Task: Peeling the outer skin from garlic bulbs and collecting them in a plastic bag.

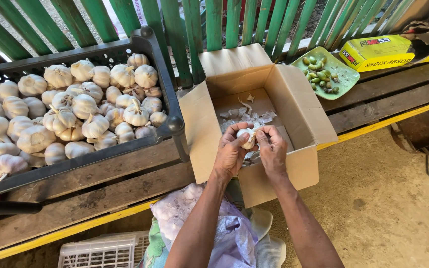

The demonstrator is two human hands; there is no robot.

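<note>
Both hands — left hand (230,154), right hand (272,151) — have fingers closed around one garlic bulb (247,137) over the open cardboard box (301,124); best kept low there, so loosened papery skin drops inside.

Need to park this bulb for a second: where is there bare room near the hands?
Bare wooden planks lie between the cardboard box and the green plate; more bare planks run below the black crate. The crate is packed with garlic; peel scraps cover the box floor beyond both hands.
</note>
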